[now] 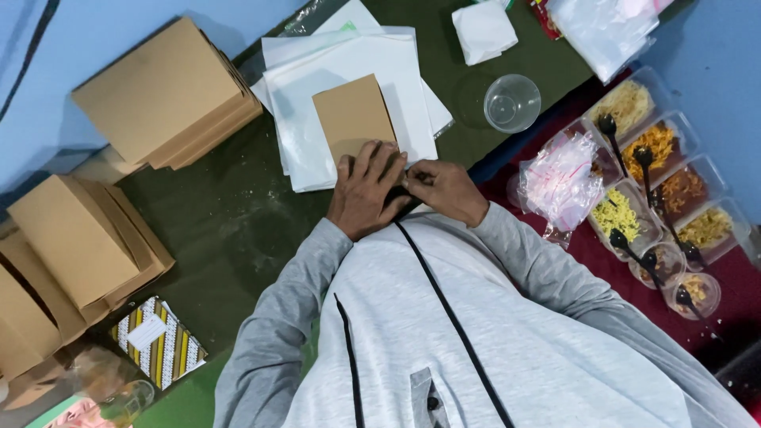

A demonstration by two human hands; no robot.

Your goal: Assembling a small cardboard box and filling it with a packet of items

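- Left hand lies flat, fingers spread, pressing the near end of a brown paper pouch; a flat press, not a closed grip.
- Right hand is just beside it, fingertips pinched together at the pouch's near edge; what the pinch has hold of is hidden, so I cannot tell.
- The pouch lies on a stack of white sheets, on the dark green counter, right in front of the person.
- Progress, as a judgement: one pouch is in hand, with the work at its near edge; it looks flat and unfilled.
- Brown pouches wait in two stacks: one at upper left, one at far left. Single pieces are too overlapped to count.
- One empty clear round cup beyond the sheets.
- Right side, on a red cloth: about six clear tubs of snack mix, yellow to brown, with about five dark spoons standing in them.
- One crumpled clear bag beside the tubs, and a pile of clear bags at the top.
- One striped yellow-and-black packet at lower left.
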